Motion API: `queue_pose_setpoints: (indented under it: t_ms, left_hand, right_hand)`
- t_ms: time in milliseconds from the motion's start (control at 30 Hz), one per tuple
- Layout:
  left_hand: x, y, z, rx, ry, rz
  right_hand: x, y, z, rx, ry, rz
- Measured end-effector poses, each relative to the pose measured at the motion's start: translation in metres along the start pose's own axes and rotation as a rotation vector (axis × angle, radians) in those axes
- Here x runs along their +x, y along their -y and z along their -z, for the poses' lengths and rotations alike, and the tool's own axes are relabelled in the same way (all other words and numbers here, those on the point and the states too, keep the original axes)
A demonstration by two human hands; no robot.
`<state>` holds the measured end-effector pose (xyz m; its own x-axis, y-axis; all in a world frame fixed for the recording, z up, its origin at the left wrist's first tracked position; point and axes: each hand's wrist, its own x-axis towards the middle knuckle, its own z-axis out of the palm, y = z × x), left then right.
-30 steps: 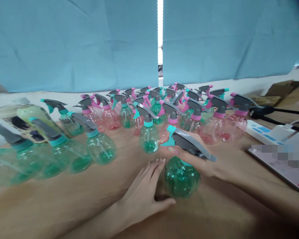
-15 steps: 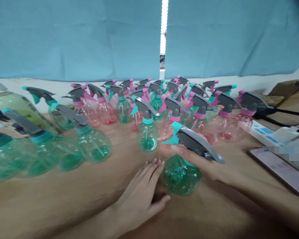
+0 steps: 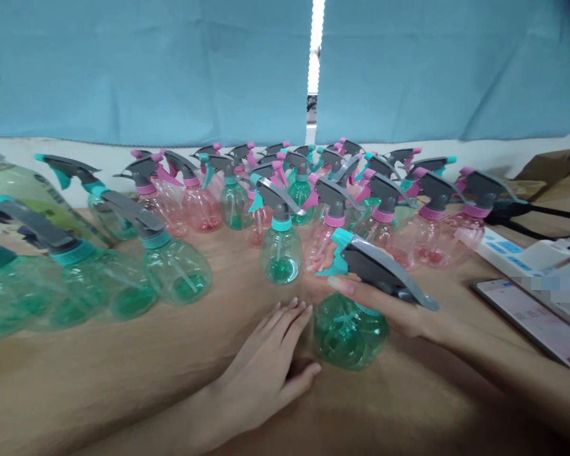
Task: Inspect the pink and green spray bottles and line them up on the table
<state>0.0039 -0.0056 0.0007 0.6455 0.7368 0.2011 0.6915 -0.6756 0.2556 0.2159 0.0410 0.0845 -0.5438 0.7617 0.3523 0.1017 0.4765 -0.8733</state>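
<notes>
My right hand is wrapped round the neck of a green spray bottle, whose grey and teal trigger head points left. That bottle is slightly tilted, low over or on the wooden table. Left of it, my left hand lies flat, palm down, with the thumb apart and nothing in it. Just beyond my left fingertips stands another green spray bottle with a teal collar. Behind that, several pink and green spray bottles stand close together.
Several green bottles stand in a row at the left, before a large pale bottle. At the right are a phone, a white power strip with cables and a cardboard box. A blue cloth hangs behind.
The view has shifted slightly, so the bottles at the back appear a little higher. My right hand and its bottle have moved slightly right; my left hand is nearly unchanged.
</notes>
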Motion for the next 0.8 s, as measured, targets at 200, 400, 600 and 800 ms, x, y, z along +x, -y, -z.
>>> queue_pose_setpoints:
  t_ms: [200,400,600,800]
  left_hand:
    - [0.000,0.000,0.002,0.004,0.022,0.003]
    - [0.002,0.000,0.003,-0.005,0.030,0.009]
    - [0.003,0.000,0.004,-0.007,0.048,0.013]
    - [0.002,-0.001,0.004,-0.014,0.044,0.023]
  right_hand:
    - [-0.002,-0.004,-0.001,-0.007,-0.063,0.041]
    - [-0.005,-0.008,0.001,-0.110,-0.070,0.029]
    - [-0.008,0.002,0.004,-0.123,-0.049,-0.021]
    - [-0.014,-0.002,0.002,-0.130,-0.109,-0.046]
